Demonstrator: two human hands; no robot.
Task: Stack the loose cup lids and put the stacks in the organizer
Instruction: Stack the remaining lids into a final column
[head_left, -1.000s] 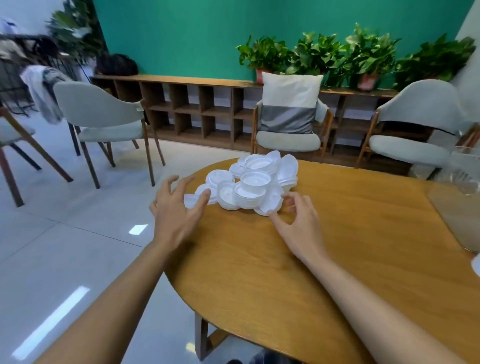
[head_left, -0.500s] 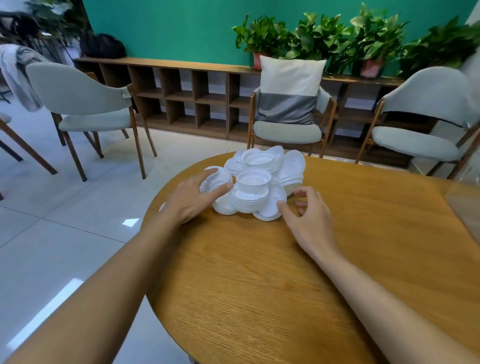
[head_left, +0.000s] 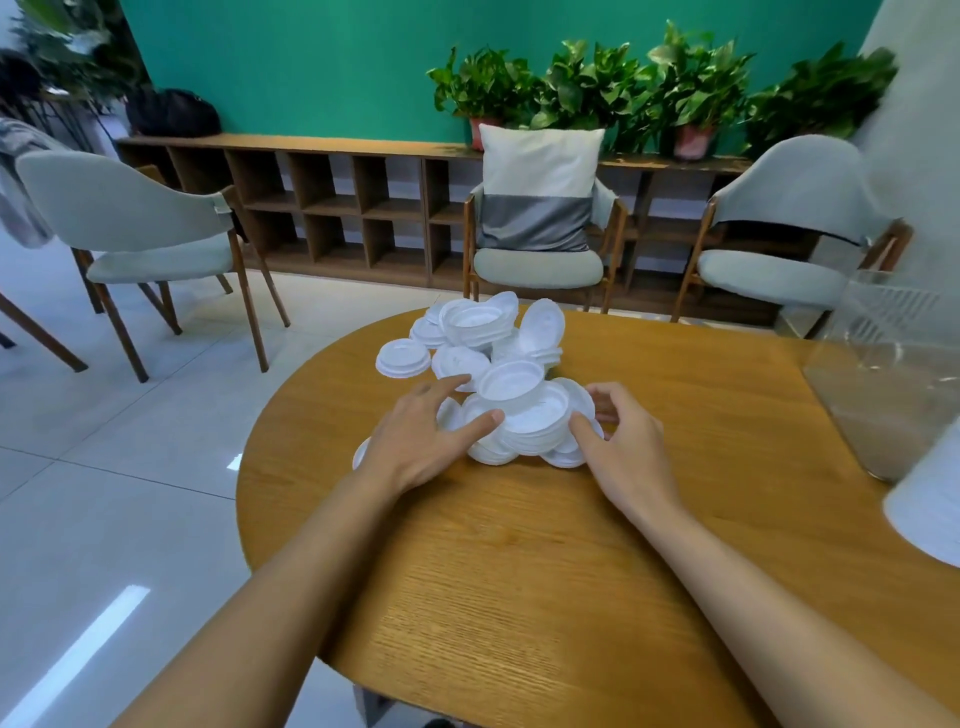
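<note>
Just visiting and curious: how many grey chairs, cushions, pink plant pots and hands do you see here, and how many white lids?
Grey chairs with seats showing: 3
Cushions: 1
Pink pots: 2
Hands: 2
White lids: overlapping pile, cannot count
Total counted: 8

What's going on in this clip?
A person is gathering white cup lids heaped on a round wooden table. The left hand lies with spread fingers against the near stack, and the right hand curls thumb and fingers round its other side. The clear organizer at the table's right edge holds no lids that I can see.
</note>
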